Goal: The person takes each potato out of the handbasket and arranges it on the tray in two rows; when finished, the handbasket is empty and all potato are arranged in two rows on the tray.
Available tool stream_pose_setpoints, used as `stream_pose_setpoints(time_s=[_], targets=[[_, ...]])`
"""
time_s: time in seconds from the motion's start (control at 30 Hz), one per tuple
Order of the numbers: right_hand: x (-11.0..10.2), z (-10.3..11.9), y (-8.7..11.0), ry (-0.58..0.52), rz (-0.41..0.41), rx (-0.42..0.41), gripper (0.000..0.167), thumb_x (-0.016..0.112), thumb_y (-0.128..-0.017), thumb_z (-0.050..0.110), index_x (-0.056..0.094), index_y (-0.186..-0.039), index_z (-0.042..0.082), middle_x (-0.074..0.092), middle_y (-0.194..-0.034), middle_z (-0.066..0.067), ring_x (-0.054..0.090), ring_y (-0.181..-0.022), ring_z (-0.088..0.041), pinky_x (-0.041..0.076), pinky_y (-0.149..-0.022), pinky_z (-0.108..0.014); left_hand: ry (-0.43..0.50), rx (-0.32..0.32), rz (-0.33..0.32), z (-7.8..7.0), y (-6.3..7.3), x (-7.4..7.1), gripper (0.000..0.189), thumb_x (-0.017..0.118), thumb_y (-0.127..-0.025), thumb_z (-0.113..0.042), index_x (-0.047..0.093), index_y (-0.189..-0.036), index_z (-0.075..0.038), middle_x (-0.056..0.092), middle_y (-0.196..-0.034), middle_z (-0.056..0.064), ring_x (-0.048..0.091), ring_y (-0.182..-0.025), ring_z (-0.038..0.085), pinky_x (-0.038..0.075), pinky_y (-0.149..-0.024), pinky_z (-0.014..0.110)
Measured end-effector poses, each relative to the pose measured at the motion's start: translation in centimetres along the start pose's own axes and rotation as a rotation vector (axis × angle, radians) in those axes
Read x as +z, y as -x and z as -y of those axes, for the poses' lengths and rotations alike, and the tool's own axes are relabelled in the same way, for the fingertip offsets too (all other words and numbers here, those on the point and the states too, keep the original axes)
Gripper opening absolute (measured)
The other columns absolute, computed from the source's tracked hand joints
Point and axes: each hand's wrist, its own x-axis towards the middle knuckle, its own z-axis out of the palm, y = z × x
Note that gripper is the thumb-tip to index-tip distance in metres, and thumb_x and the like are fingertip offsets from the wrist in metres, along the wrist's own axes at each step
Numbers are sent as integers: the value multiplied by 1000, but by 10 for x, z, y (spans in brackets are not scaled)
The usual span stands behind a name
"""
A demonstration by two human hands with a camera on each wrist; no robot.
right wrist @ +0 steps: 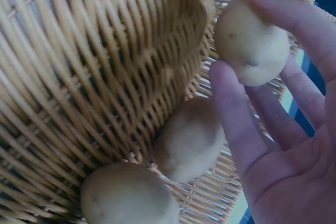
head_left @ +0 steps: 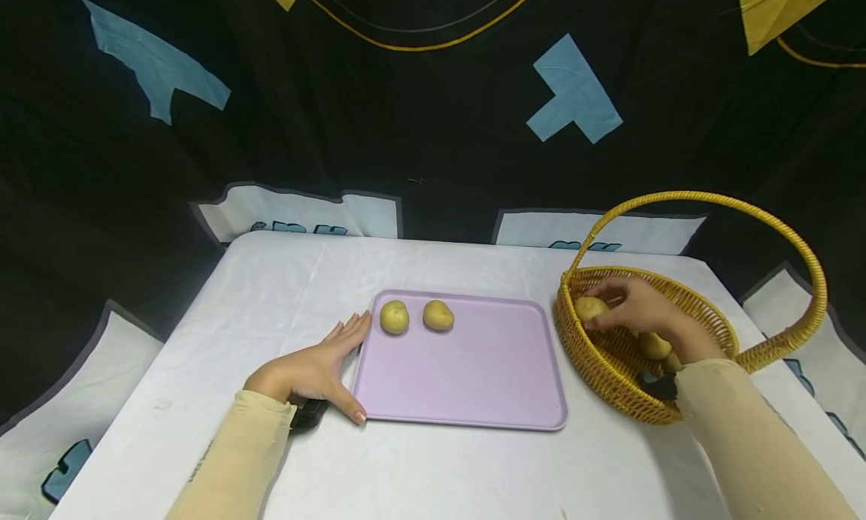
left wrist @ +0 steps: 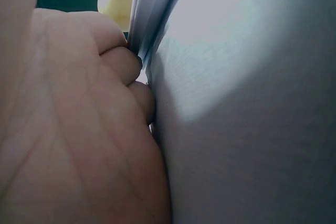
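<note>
In the head view my right hand [head_left: 636, 309] reaches down into a yellow wicker basket [head_left: 588, 362] and pinches a potato [head_left: 588, 308] near its left wall. The right wrist view shows thumb and fingers around that potato [right wrist: 252, 45]. Two more potatoes lie lower in the basket, one potato [right wrist: 191, 140] close by and another potato [right wrist: 128, 198] nearer the camera. My left hand [head_left: 314, 366] is spread along the left edge of a lilac tray [head_left: 467, 377], fingertips at its rim. On the tray, at the back left, sit a round potato [head_left: 395, 317] and an oval potato [head_left: 438, 315].
The basket's tall arched handle [head_left: 704, 197] rises above my right forearm. Both the tray and the basket stand on a white-covered table [head_left: 467, 475]. Behind the table hangs a dark curtain [head_left: 406, 129] with blue and yellow shapes.
</note>
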Motion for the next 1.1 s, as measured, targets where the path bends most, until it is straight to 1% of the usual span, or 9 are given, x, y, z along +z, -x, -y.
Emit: stream_pose_setpoints(time_s=[0.33,0.47,0.6,0.7,0.8,0.93,1.0,1.1], targets=[[-13,17,10,-7,-44,81,71,84,-80,45,58,-133,4,57,-132,-22,53,-115,-35,49,-94,-47,11,-6,3,0,1,0,153,99,-51,-47,0,-162,-7,-7,-167,18,-12,-149,44,0,-117,63],[-15,28,13,-49,-52,121,78,84,-78,49,55,-135,5,54,-135,-23,51,-118,-37,48,-97,-50,6,-4,0,0,1,-1,153,99,-52,-47,1,-162,-7,-7,-167,18,-11,-149,44,0,-117,63],[-12,42,17,-109,-81,139,82,85,-77,49,53,-138,6,51,-140,-21,48,-124,-37,46,-99,-51,10,-5,2,0,1,0,153,99,-51,-47,1,-162,-7,-7,-166,19,-11,-149,44,0,-117,63],[-9,54,20,-143,-109,128,80,86,-77,48,53,-138,7,50,-142,-19,48,-125,-37,45,-101,-51,10,-6,4,0,1,-1,153,99,-51,-46,1,-162,-7,-7,-166,19,-11,-149,44,0,-117,63],[-3,64,21,-155,-133,95,78,86,-78,45,54,-138,6,52,-141,-19,50,-125,-36,45,-101,-50,9,-6,6,-1,2,-1,153,99,-52,-46,1,-162,-6,-7,-166,19,-11,-149,44,0,-117,63],[7,76,22,-168,-160,51,74,87,-78,42,58,-135,5,56,-137,-18,54,-120,-34,49,-96,-45,9,-1,7,-2,2,-2,153,99,-52,-46,1,-162,-5,-7,-166,20,-11,-149,45,0,-117,63],[12,82,22,-172,-176,25,70,87,-78,39,60,-133,5,59,-133,-17,57,-117,-33,51,-93,-39,15,0,7,-2,2,-2,153,99,-52,-46,1,-162,-5,-7,-166,20,-11,-149,45,0,-117,63],[22,89,19,-191,-190,-5,68,89,-77,38,62,-130,5,61,-129,-15,59,-113,-31,52,-90,-36,25,-2,8,-2,1,-1,153,99,-52,-45,1,-162,-6,-7,-166,20,-12,-149,44,-1,-117,63]])
